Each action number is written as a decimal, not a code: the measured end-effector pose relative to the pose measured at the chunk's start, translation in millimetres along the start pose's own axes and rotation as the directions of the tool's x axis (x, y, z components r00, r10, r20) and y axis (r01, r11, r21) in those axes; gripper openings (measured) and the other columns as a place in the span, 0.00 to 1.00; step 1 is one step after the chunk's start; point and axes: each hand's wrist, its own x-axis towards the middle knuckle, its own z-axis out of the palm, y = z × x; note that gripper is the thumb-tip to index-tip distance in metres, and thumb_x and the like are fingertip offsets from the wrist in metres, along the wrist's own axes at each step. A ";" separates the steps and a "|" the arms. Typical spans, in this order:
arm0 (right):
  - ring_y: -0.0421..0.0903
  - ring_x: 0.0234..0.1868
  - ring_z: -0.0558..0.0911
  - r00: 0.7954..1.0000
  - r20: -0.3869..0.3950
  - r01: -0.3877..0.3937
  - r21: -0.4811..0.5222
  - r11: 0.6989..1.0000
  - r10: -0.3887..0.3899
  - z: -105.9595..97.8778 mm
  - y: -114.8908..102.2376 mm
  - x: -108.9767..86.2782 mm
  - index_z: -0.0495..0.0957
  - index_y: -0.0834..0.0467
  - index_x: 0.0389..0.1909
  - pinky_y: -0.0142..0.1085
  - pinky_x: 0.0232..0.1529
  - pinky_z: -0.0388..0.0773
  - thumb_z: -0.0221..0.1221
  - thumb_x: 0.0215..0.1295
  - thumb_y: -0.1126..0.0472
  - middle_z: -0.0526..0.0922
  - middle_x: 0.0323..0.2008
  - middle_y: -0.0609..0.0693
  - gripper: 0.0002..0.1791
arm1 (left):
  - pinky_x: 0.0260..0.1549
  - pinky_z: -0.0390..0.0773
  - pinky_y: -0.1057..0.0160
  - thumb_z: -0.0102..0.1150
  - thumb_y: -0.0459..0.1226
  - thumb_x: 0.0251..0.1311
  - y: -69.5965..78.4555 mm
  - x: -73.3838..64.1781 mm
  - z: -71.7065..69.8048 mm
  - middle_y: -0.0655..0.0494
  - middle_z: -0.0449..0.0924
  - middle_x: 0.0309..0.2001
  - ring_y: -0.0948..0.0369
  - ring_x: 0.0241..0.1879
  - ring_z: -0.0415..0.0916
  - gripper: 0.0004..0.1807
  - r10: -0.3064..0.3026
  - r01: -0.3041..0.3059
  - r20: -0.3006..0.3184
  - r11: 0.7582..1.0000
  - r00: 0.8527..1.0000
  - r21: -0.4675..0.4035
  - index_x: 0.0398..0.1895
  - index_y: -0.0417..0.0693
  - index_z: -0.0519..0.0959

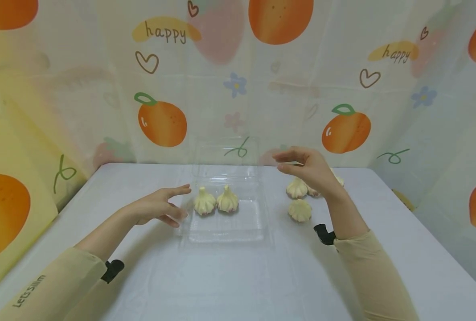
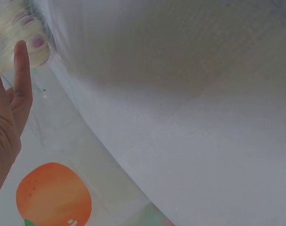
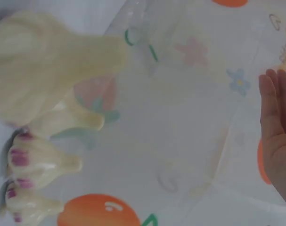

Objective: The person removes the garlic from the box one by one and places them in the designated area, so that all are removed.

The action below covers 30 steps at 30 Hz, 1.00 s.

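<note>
2 garlics (image 1: 204, 205) in box (image 1: 248, 219), other garlics (image 1: 300, 211) to R on tbl (image 1: 230, 285).

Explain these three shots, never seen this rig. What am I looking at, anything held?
No robot: these are a person's bare hands. The wide picture comes from a head camera looking forward and down; the tilted close-ups come from a camera on each wrist. On the white table sits an open clear plastic container with two garlic bulbs inside. More garlic lies to its right. Neither hand holds anything: the left is beside the container, touching or not I can't tell; the right is raised near the loose bulbs.
</note>
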 end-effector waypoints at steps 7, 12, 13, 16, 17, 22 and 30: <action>0.49 0.58 0.81 1.000 -0.003 0.021 0.080 0.997 -0.021 20.6 -16.0 14.0 0.82 0.55 0.54 0.33 0.56 0.81 0.63 0.65 0.60 0.86 0.52 0.46 0.16 | 0.44 0.88 0.58 0.63 0.33 0.60 0.1 0.0 1.2 0.50 0.34 0.82 0.49 0.56 0.79 0.48 -0.002 0.002 0.001 1.000 1.000 0.002 0.79 0.44 0.47; 0.47 0.56 0.82 0.999 0.004 0.044 0.119 0.992 -0.045 35.2 -25.0 24.9 0.80 0.57 0.55 0.34 0.55 0.83 0.63 0.65 0.62 0.84 0.54 0.53 0.18 | 0.44 0.88 0.58 0.63 0.33 0.60 -0.5 0.3 0.3 0.50 0.36 0.82 0.48 0.55 0.79 0.47 -0.009 0.009 -0.008 1.000 1.000 0.005 0.79 0.44 0.48; 0.46 0.55 0.83 0.999 0.001 0.048 0.129 0.991 -0.048 37.8 -26.4 27.3 0.80 0.57 0.56 0.34 0.54 0.84 0.63 0.65 0.62 0.84 0.54 0.53 0.18 | 0.44 0.88 0.58 0.63 0.33 0.60 -0.9 0.6 0.1 0.50 0.36 0.82 0.48 0.55 0.79 0.48 -0.010 0.010 -0.009 1.000 1.000 0.007 0.79 0.44 0.48; 0.43 0.52 0.83 0.998 -0.013 0.060 0.180 0.982 -0.059 45.4 -29.7 35.5 0.79 0.58 0.56 0.32 0.52 0.84 0.63 0.65 0.62 0.84 0.53 0.53 0.19 | 0.44 0.88 0.58 0.63 0.33 0.60 -1.4 1.3 0.0 0.51 0.35 0.82 0.48 0.55 0.79 0.48 -0.008 0.008 -0.007 1.000 1.000 0.006 0.79 0.43 0.48; 0.42 0.51 0.83 0.998 -0.017 0.063 0.199 0.978 -0.061 47.8 -30.5 38.5 0.79 0.58 0.57 0.31 0.52 0.83 0.63 0.65 0.62 0.84 0.53 0.53 0.19 | 0.44 0.88 0.58 0.63 0.33 0.59 -1.6 1.4 -0.1 0.51 0.35 0.82 0.48 0.56 0.79 0.48 -0.008 0.008 -0.007 1.000 1.000 0.007 0.79 0.43 0.48; 0.49 0.54 0.83 0.998 -0.039 0.064 0.347 0.936 -0.054 60.0 -30.0 54.6 0.77 0.62 0.59 0.33 0.56 0.82 0.63 0.65 0.63 0.84 0.53 0.52 0.21 | 0.43 0.88 0.58 0.63 0.32 0.60 -1.3 1.5 -0.8 0.51 0.35 0.82 0.48 0.54 0.80 0.48 -0.010 0.010 -0.012 1.000 1.000 0.006 0.79 0.43 0.48; 0.46 0.52 0.83 0.997 -0.073 0.009 0.513 0.858 0.033 78.9 -22.1 74.5 0.77 0.63 0.57 0.37 0.58 0.83 0.62 0.65 0.65 0.84 0.45 0.45 0.20 | 0.44 0.88 0.58 0.63 0.33 0.60 0.1 1.2 -0.3 0.51 0.35 0.82 0.50 0.53 0.80 0.48 -0.004 0.004 -0.006 1.000 1.000 0.007 0.79 0.43 0.47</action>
